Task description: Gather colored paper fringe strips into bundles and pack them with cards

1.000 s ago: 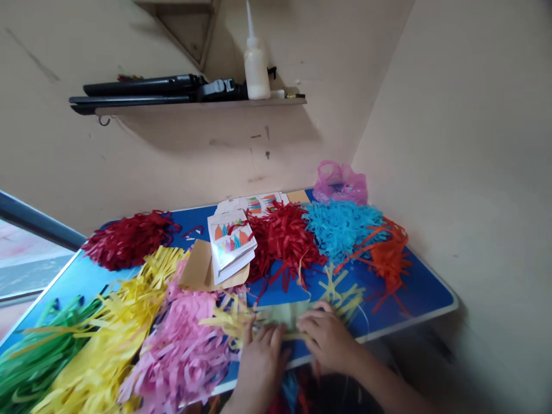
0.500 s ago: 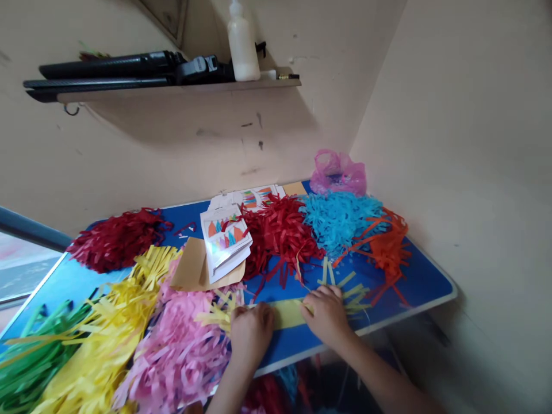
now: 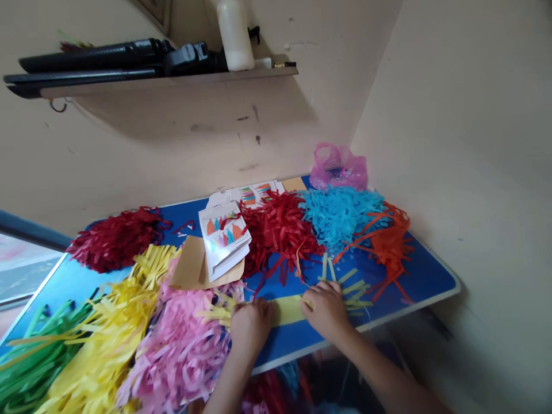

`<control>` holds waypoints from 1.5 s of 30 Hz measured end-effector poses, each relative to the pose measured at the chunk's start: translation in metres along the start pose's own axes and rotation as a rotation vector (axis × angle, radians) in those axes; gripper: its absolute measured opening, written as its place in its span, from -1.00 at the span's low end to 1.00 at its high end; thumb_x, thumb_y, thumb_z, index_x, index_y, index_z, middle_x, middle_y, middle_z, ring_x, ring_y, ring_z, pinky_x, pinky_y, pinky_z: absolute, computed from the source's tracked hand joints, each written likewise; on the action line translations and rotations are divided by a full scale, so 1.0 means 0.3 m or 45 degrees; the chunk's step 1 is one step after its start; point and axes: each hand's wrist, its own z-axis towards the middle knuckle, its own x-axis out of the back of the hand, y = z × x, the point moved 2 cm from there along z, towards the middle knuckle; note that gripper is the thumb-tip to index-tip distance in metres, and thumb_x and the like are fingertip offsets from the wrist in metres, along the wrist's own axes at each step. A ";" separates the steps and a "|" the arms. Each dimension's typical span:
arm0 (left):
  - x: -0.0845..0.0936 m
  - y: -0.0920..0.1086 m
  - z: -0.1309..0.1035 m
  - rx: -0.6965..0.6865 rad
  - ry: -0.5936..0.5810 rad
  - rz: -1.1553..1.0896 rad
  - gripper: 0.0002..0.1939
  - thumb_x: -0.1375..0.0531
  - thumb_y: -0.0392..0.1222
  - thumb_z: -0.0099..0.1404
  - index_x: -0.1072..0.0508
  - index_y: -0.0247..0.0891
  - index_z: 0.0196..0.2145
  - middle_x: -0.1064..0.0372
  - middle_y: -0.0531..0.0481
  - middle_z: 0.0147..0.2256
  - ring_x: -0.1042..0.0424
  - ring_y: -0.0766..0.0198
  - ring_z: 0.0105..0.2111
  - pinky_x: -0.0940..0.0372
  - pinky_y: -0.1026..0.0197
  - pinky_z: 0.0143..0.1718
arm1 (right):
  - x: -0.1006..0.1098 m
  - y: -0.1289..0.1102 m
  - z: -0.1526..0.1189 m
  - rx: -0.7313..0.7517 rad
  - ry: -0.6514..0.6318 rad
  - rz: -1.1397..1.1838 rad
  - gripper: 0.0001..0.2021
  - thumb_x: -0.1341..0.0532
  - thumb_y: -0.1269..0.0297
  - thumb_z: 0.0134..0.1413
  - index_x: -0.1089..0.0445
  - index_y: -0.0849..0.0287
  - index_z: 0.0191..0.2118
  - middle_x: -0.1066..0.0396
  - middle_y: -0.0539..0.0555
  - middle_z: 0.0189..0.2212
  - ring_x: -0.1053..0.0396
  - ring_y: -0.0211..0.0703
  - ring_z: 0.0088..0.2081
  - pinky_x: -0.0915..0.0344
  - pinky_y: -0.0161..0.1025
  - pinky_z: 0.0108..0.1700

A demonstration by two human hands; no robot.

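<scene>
A yellow paper strip (image 3: 288, 310) with fringed ends lies flat near the front edge of the blue table. My left hand (image 3: 252, 325) is closed on its left part, and yellow fringe fans out beyond my knuckles. On the right part, my right hand (image 3: 325, 305) is closed with thumb and fingers on the paper; more fringe spreads past it. A smooth yellow band shows between the two hands. Just left of my left hand is a pile of pink paper fringe (image 3: 181, 339). Red paper fringe (image 3: 284, 224) lies behind my hands.
Blue fringe (image 3: 340, 218) and orange fringe (image 3: 388, 247) lie at the right, before a pink plastic bag (image 3: 338, 168). Printed cards (image 3: 225, 236) rest on a brown envelope (image 3: 188, 267). Yellow (image 3: 95, 351), green (image 3: 41, 351) and dark red (image 3: 121, 238) piles stand left. A shelf (image 3: 172, 81) hangs above.
The camera view has shifted slightly, with the shelf higher and further left. Both hands stay on the yellow strip in nearly the same places.
</scene>
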 end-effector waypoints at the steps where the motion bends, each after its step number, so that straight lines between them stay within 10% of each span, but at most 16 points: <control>1: 0.001 0.001 -0.004 0.000 0.020 0.006 -0.69 -0.06 -0.08 0.35 -0.53 -0.25 -0.38 -0.55 -0.09 -0.48 -0.52 0.10 -0.40 -0.22 0.08 -0.18 | 0.006 -0.004 0.000 -0.011 0.002 -0.005 -0.83 -0.31 0.33 0.02 -0.35 0.12 -0.52 -0.44 -0.05 -0.50 -0.31 -0.11 -0.27 0.01 -0.11 -0.06; 6: 0.003 0.009 -0.025 -0.261 0.310 0.041 -0.81 -0.10 -0.21 0.35 -0.51 -0.13 -0.17 -0.49 -0.11 -0.09 -0.38 0.01 -0.03 -0.04 -0.11 0.10 | 0.022 -0.041 -0.006 0.049 0.135 -0.161 -0.87 -0.30 0.32 0.10 -0.39 0.11 -0.22 -0.44 0.12 -0.16 -0.26 0.04 -0.06 0.02 -0.02 0.00; 13: 0.007 -0.006 -0.074 -0.749 0.314 0.016 -0.80 -0.16 -0.32 0.23 -0.51 -0.16 -0.20 -0.49 -0.02 -0.28 -0.39 0.10 -0.19 -0.02 -0.15 0.15 | 0.017 -0.035 -0.029 0.437 -0.248 -0.197 -0.93 -0.18 0.45 0.09 -0.38 0.16 -0.35 -0.40 0.09 -0.31 -0.27 -0.06 -0.22 -0.05 -0.09 -0.08; 30: 0.024 -0.030 -0.085 -0.648 0.404 -0.197 -0.80 -0.21 -0.15 0.23 -0.51 -0.13 -0.17 -0.54 -0.03 -0.20 -0.42 -0.01 -0.05 0.30 -0.35 0.25 | 0.035 0.034 0.004 0.319 -0.234 0.077 -0.74 -0.07 0.57 0.02 -0.43 0.11 -0.31 -0.52 -0.02 -0.32 -0.40 -0.17 -0.24 0.01 -0.11 0.02; 38: 0.006 -0.065 -0.040 -0.582 0.456 -0.205 -0.79 -0.11 -0.16 0.37 -0.57 -0.08 -0.28 -0.55 0.02 -0.31 -0.45 0.10 -0.14 0.09 -0.22 0.18 | 0.050 0.018 0.017 0.301 -0.214 0.048 -0.84 -0.22 0.20 0.19 -0.49 0.09 -0.37 -0.50 -0.01 -0.37 -0.37 -0.16 -0.27 0.02 -0.10 -0.01; 45: 0.021 -0.054 0.003 -0.467 0.376 -0.170 -0.68 -0.08 -0.11 0.36 -0.57 -0.11 -0.45 -0.53 0.02 -0.40 -0.42 0.07 -0.22 -0.05 -0.11 0.00 | 0.040 0.017 0.060 0.193 -0.203 -0.015 -0.77 -0.22 0.33 0.14 -0.40 0.16 -0.54 -0.44 -0.03 -0.47 -0.33 -0.21 -0.34 0.02 -0.20 -0.20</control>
